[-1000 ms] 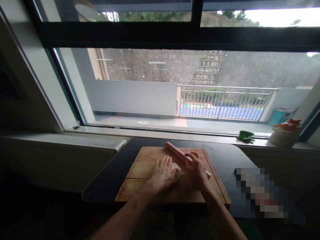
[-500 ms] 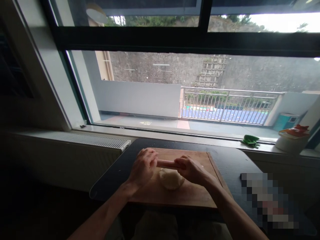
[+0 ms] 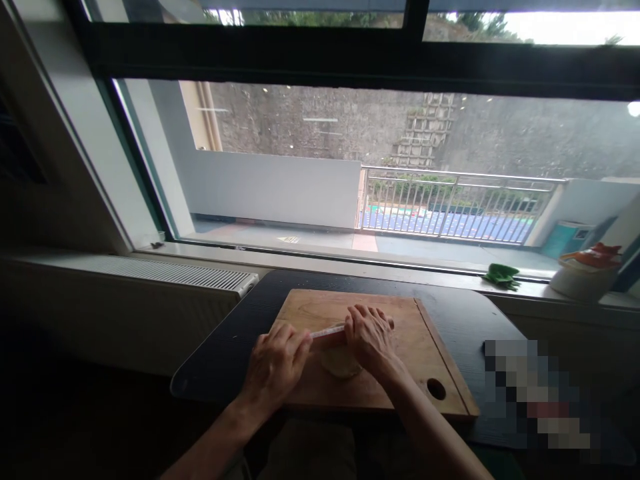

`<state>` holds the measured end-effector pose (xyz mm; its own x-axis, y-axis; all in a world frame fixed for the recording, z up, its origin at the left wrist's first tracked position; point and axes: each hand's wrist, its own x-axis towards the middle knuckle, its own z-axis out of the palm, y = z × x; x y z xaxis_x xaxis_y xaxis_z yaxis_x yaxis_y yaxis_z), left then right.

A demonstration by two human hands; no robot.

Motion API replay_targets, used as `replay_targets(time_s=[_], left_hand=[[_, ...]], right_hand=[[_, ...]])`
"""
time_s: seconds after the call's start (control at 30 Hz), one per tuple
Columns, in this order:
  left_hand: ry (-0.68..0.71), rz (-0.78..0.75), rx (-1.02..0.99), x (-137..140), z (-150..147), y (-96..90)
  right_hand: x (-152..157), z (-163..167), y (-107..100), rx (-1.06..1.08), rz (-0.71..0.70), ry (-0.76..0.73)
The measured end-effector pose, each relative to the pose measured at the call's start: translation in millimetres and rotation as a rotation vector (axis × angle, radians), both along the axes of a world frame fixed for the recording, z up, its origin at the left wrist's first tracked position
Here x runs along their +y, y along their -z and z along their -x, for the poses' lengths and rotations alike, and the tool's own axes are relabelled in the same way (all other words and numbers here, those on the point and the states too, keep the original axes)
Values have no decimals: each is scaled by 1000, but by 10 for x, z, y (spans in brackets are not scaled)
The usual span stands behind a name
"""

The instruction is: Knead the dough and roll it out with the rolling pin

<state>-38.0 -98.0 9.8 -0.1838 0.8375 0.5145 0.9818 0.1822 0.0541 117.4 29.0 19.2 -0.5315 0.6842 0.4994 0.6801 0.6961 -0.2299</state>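
A wooden rolling pin (image 3: 329, 337) lies slantwise over a flattened piece of pale dough (image 3: 341, 364), its right end farther from me. My left hand (image 3: 280, 357) is closed round the pin's near left end. Higher on the right, my right hand (image 3: 369, 333) presses on the pin with its fingers curled over it, and the pin's tip shows just past the fingers. Beneath the dough is a wooden cutting board (image 3: 400, 387) with a round hole at its near right corner. The pin and my right hand hide part of the dough.
The board rests on a dark table (image 3: 215, 353) with rounded corners. A blurred-out object (image 3: 543, 393) lies at the table's right side. On the windowsill are a green item (image 3: 501, 275) and a pale pot (image 3: 583, 277) with something orange on top. A white radiator (image 3: 170, 273) stands at left.
The rolling pin has turned from nearly level to slanted and now lies over the dough. My left hand has come down nearer me. My right hand has moved slightly forward, its fingers now over the pin.
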Motion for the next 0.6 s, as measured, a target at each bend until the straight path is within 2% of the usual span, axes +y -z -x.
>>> replay_targets(time_s=[0.13,0.27,0.33,0.4,0.53,0.6], left_hand=[[-84,42,18,149,60,-25],[-194,83,-34,521,227,-52],[-193,115,-65,591,272,-48],[-155,123,-59,517,248,-17],[-64,74,-17,167,72,57],[-31,100,-31,110,36,49]], right_hand=[[45,58,-1,-59,-25,-14],[313,335,-92,-147,89,64],[351,384,-113,-147,111,73],[273,312,-82,-119,75,52],[-25,-12,62,-31,-49,-18],[-72,-77,88,-15,-71,-28]])
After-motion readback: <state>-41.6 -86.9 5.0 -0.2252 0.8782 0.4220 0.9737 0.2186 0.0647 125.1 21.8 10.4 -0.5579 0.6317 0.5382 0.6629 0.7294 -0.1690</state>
